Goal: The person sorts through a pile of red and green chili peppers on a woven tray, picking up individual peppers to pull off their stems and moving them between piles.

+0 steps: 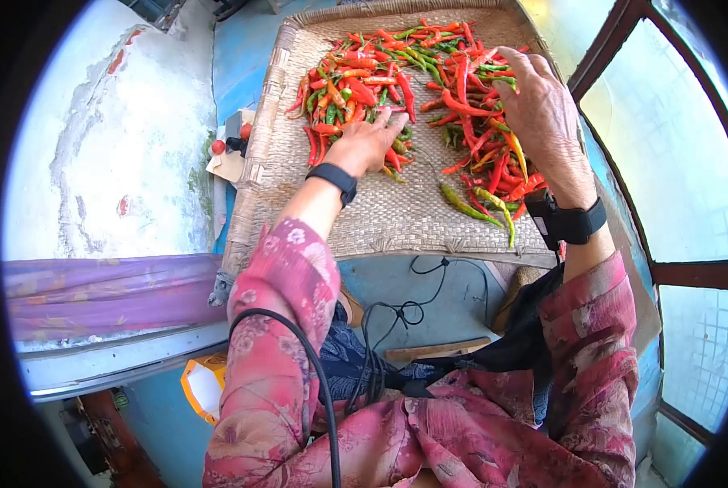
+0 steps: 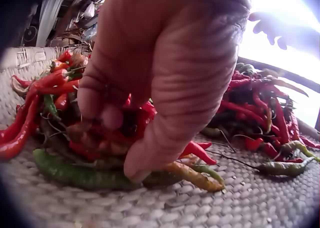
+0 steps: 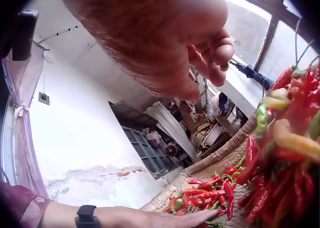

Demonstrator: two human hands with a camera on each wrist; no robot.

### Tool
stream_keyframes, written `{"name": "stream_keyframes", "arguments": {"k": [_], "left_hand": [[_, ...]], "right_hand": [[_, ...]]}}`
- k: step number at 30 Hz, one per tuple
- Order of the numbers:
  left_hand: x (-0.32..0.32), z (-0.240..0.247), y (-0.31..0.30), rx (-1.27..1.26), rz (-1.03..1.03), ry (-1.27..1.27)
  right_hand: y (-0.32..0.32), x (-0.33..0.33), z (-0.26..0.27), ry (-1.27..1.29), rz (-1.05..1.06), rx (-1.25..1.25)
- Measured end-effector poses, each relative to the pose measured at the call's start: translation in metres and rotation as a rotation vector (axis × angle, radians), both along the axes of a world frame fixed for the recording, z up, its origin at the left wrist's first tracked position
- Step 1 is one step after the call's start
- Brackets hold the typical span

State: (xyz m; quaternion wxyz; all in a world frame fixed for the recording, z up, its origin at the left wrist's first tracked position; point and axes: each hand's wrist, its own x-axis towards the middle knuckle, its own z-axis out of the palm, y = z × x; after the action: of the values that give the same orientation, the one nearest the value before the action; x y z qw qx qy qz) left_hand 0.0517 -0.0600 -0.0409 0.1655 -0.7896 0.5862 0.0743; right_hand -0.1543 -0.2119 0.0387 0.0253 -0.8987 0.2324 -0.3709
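Red, green and orange chili peppers lie in two heaps on a shallow woven tray. My left hand [image 1: 366,144] reaches down onto the left heap of chili peppers [image 1: 356,77]. In the left wrist view its thumb [image 2: 145,155] touches a green chili pepper [image 2: 82,173], the other fingers bent down among red ones. Seen from the right wrist, this hand lies low and stretched out. Over the right heap of chili peppers [image 1: 494,154] is my right hand [image 1: 540,110], fingers loosely bent and apart. Nothing shows between them in the right wrist view [image 3: 210,68].
The woven tray [image 1: 356,224] has a raised rim on its left, far and right sides. A white wall [image 1: 144,122] stands left, framed window panes [image 1: 673,146] right. A black cable [image 1: 400,309] hangs below the tray's near edge.
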Motion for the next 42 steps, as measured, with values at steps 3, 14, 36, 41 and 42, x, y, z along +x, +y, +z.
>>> {"name": "stream_keyframes", "arguments": {"k": [3, 14, 36, 41, 42], "left_hand": [[-0.001, -0.009, -0.010, -0.008, -0.026, -0.026], [-0.025, 0.006, 0.082, -0.147, -0.032, 0.070], [-0.048, 0.018, 0.097, -0.742, 0.052, 0.356], [-0.053, 0.011, 0.092, -0.826, 0.008, 0.523], [-0.050, 0.011, 0.092, -0.826, 0.007, 0.522]], "right_hand": [[0.004, -0.003, 0.001, 0.050, 0.028, 0.008], [0.037, 0.003, -0.018, 0.103, 0.282, 0.032], [0.090, 0.021, -0.052, 0.169, 0.667, 0.952], [0.093, 0.024, -0.063, 0.081, 0.650, 0.852], [0.091, 0.025, -0.060, 0.027, 0.648, 0.845]]}}
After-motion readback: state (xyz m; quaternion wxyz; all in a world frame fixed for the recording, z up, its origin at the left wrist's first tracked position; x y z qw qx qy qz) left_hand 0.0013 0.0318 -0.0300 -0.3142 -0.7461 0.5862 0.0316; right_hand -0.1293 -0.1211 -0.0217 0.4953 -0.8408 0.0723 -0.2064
